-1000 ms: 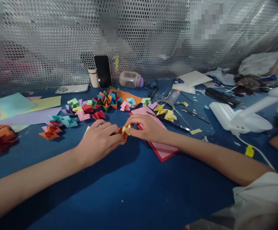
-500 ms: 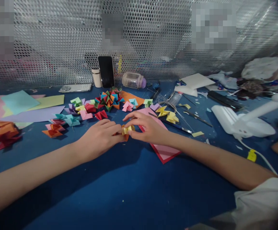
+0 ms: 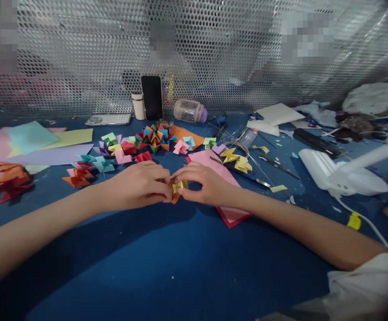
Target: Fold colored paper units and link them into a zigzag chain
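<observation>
Head view: The left hand [image 3: 143,186] is closed, fingertips and thumb pinching a yellow-and-orange folded paper piece [image 3: 178,190]. The right hand [image 3: 209,183] is arched, with a gap inside the curl; its thumb and fingertips grip the piece's yellow portion. The piece is located between both hands, above the tabletop [image 3: 174,249]. A pink sheet [image 3: 222,171] lies partly beneath the right hand.

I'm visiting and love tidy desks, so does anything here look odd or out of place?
The jar lies on its side beside the upright phone, though jars usually stand. Loose paper scraps are strewn across the right of the blue tabletop, looking untidy.
</observation>
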Available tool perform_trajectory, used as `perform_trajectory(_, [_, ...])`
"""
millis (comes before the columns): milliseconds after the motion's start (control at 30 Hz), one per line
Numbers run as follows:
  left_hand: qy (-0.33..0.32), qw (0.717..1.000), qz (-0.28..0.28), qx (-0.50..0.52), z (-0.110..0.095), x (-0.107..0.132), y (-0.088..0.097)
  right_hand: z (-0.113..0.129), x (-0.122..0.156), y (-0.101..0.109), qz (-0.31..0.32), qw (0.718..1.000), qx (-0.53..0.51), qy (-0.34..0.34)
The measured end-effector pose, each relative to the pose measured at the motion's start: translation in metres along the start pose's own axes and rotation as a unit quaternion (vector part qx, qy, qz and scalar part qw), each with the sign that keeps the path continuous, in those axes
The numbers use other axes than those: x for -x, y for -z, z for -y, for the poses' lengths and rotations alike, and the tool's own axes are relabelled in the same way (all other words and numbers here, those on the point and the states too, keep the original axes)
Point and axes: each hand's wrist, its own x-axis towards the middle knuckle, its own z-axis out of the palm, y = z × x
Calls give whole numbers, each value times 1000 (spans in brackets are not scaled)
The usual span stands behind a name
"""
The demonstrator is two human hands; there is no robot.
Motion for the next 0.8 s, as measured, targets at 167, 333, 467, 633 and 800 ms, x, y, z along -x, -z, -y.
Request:
perform_trajectory(167, [79,993,-72,-53,-12,-1,-16,-3,-1,-4,-3,1000,-6,-22])
perform_trajectory(333, [111,987,-91,-71,-19,-1,-20,-1,-2,-2,-24,999,1,-40])
perform_trajectory(467, [115,986,-93,-82,-16,-1,-20,-3,-1,-3,-47,998,2,-35])
perform_trajectory(633, [113,987,-89,-76,-10,0,-24,-7,1,-7,-38,999,22,-25])
perform_trajectory(800, [82,992,-91,-35,-4,2,-25,-7,5,-9,-11,998,68,-5])
